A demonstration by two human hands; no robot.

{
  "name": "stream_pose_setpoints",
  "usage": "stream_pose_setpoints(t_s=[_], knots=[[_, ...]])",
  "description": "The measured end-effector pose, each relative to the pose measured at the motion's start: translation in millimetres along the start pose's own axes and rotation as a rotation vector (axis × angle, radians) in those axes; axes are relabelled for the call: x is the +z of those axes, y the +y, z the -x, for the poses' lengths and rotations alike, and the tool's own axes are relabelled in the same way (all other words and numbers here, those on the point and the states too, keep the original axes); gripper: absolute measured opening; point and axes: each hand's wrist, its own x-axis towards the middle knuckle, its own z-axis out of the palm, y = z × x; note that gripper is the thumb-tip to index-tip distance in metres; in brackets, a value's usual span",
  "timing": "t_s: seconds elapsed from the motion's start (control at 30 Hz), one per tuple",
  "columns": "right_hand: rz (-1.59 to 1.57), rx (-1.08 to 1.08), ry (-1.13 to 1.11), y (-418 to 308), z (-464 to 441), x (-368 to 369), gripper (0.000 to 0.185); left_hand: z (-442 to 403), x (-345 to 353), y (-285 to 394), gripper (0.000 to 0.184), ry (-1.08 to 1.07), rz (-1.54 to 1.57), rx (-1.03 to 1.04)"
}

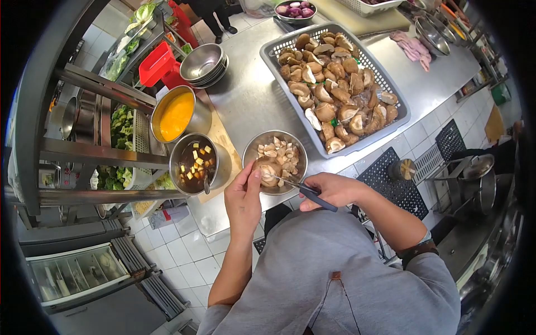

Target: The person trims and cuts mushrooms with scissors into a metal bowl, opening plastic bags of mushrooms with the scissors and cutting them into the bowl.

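Note:
My left hand (245,190) is closed round a brown mushroom (268,171), its pale underside and stem turned up. It is held over a round steel bowl (305,162) in which cut mushroom pieces (283,152) lie. In my right hand (328,190) is a pair of dark-handled scissors (317,199). Their blades point left and reach the mushroom at its stem. Whether the blades are apart I cannot make out. Beyond the bowl, a grey perforated basket (403,111) is heaped with whole brown mushrooms (335,84).
Left of the bowl stand a pot of dark liquid with yellow cubes (193,165) and a pot of orange liquid (177,114). Stacked steel bowls (204,64) are behind them. A metal shelf frame (106,151) borders the left. A pink cloth (411,47) lies at the back right.

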Motion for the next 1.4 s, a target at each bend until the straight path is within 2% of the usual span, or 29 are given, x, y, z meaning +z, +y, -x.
stream_pose_setpoints(t_s=[0.13,0.2,0.23,0.3,0.43,0.53,0.6,0.63,0.7,0.73,0.77,0.8,0.87,0.93,0.97,1.03,1.07,1.1,1.17,1.2,1.23,1.3,1.33,1.4], knots=[[-0.026,-0.018,0.023,1.3,-0.8,4.3,0.062,4.0,-1.1,9.8,0.035,-0.001,-0.029,0.007],[-0.081,0.012,0.015,3.1,-2.5,6.5,0.051,3.0,-2.8,11.0,0.035,-0.004,-0.032,0.027],[-0.082,0.012,0.017,2.6,-2.4,8.5,0.051,2.7,-3.3,11.4,0.035,-0.007,-0.036,0.048],[-0.115,0.01,0.094,-0.2,-1.5,12.8,0.044,2.6,-3.1,13.4,0.035,-0.001,-0.034,0.055],[-0.066,0.085,0.159,-5.4,2.5,13.3,0.042,2.8,-3.6,12.7,0.034,0.007,-0.04,0.061],[0.016,0.056,0.225,14.2,10.8,10.9,0.05,0.2,-8.5,4.3,0.034,-0.005,-0.112,0.038],[0.084,0.095,0.096,27.1,25.0,1.5,0.044,-1.9,-9.9,11.9,0.034,0.008,-0.032,0.048],[0.095,0.089,0.11,25.2,26.3,1.5,0.044,-3.3,-9.7,14.8,0.033,0.02,0.05,0.048],[-0.442,0.007,0.303,23.5,35.2,-0.2,0.032,-4.4,-3.8,15.7,0.032,-0.04,0.062,0.066],[-0.426,-0.108,0.51,12.7,32.1,1.3,0.034,-3.3,6.1,20.0,0.032,-0.122,0.076,0.055],[-0.542,-0.279,0.603,-4.0,26.4,3.4,0.035,-3.1,17.1,23.3,0.032,-0.207,0.088,0.047],[-0.508,-0.298,0.657,-12.0,20.1,1.0,0.035,-3.9,28.3,22.6,0.03,-0.282,0.094,0.097],[-0.482,-0.336,0.735,-10.9,16.8,-9.2,0.035,-7.8,44.0,28.8,0.029,-0.381,-0.108,0.195],[-0.526,-0.237,0.63,-6.0,18.5,-21.6,0.032,-17.2,51.6,47.3,0.029,-0.507,-0.337,0.26],[-0.524,-0.252,0.651,-3.6,23.9,-29.4,0.032,-27.3,53.5,53.7,0.029,-0.521,-0.339,0.282],[-0.585,-0.207,0.494,5.7,39.2,-45.8,0.023,-48.3,57.9,62.6,0.03,-0.91,-0.432,0.188],[-0.64,-0.26,0.491,14.2,40.5,-52.6,0.022,-57.5,61.3,64.2,0.03,-0.977,-0.439,0.238],[-0.624,-0.216,0.476,18.5,49.3,-64.7,0.021,-66.0,66.1,66.4,0.03,-0.979,-0.449,0.252],[-0.504,-0.18,0.662,16.3,62.4,-83.2,0.021,-87.4,79.6,73.7,0.03,-1.057,-0.403,0.166],[-0.516,-0.154,0.789,14.1,63.8,-93.0,0.021,-101.2,88.4,77.3,0.03,-0.932,-0.516,0.307],[-0.505,-0.187,0.913,17.9,61.0,-103.5,0.023,-117.3,98.5,76.9,0.03,-0.94,-0.529,0.32],[-0.437,-0.152,1.089,23.7,53.1,-129.1,0.024,-147.3,121.6,77.6,0.031,-0.779,-0.524,0.348],[-0.449,-0.163,1.107,30.8,45.9,-138.4,0.024,-155.1,132.6,84.9,0.031,-0.794,-0.537,0.363],[-0.266,-0.17,1.217,41.9,34.5,-152.9,0.026,-167.0,153.5,95.3,0.032,-0.815,-0.671,0.369]])
